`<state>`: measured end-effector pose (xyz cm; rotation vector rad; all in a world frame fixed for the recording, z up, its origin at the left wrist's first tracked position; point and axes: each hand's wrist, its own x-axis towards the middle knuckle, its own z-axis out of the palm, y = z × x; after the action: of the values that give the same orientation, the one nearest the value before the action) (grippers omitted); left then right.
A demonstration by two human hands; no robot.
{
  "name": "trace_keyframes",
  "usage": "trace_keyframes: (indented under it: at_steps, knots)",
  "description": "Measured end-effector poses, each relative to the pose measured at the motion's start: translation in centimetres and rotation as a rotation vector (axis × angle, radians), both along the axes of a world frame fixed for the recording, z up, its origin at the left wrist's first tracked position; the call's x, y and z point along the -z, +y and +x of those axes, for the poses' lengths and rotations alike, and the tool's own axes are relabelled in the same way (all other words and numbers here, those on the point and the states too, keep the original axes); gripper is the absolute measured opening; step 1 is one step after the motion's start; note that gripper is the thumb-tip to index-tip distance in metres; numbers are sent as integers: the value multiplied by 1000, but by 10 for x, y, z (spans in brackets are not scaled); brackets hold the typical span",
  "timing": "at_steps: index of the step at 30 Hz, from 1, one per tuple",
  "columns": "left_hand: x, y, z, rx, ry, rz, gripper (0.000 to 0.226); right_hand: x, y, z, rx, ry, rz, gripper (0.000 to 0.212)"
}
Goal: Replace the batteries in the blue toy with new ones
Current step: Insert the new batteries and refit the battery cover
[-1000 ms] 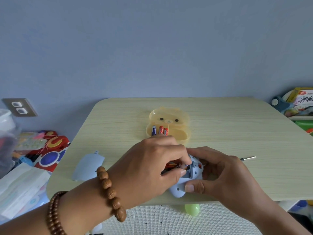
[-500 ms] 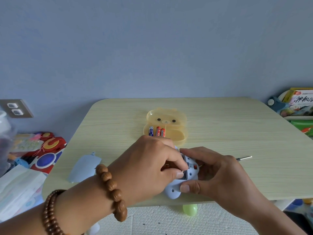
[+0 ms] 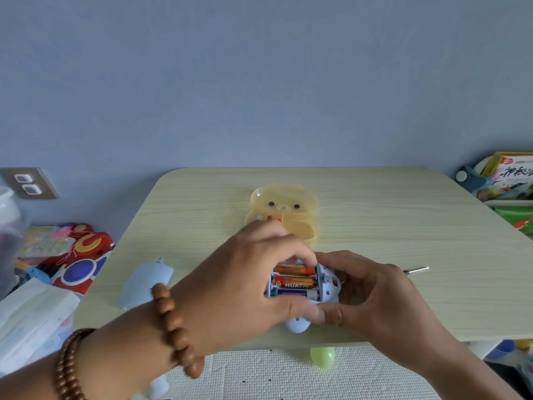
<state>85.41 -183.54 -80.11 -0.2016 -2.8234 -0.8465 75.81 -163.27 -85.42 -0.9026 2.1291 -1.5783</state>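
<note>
At the near edge of the table, grips the blue toy in both hands, battery bay facing up. Curls the left hand over the toy's left end, forefinger laid on the farthest battery, thumb tucked against the near side. Wraps the right hand round the toy's right end, thumb along the near side, fingers bent behind it. Wears 2 strings of brown wooden beads: 1 bracelet at the left wrist, a second bracelet farther up the forearm.

Shows 3 batteries in the bay, lying side by side: 2 orange and, nearest, 1 dark blue.

Below the table edge, a pale green egg-shaped thing on a white textured mat. Left of the hands, flat on the table and apart from the toy, a pale blue shell piece. Just past the right hand, the metal tip of a screwdriver — handle hidden.

Farther back, mid-table, a translucent yellow bear-faced case with a few loose batteries showing in its left part, partly behind the left knuckles.

Off the table to the left, bright toys and white packets; to the right, books. At the back, a blue-grey wall — on its left, low down, a double socket.
</note>
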Motion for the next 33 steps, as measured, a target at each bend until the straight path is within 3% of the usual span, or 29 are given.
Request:
trace_keyframes:
  at_steps: [3,6,12,24,29,33]
  knots:
    - [9,-9,11,-23,-26,8,76,-2,0,0,-7,-27,25,65]
    - [15,-10,13,-67,-13,121,75,-4,0,1,-29,-55,41,61]
    - [19,-10,9,-109,4,131,76,-16,-7,5,4,-153,26,30]
    - [25,-16,5,-104,45,105,77,-17,-22,16,176,-176,67,38]
    - [25,-15,4,-86,63,74,76,-22,-14,17,136,-170,74,37]
    - [28,-16,4,-86,64,123,76,-23,-6,18,7,-168,152,75]
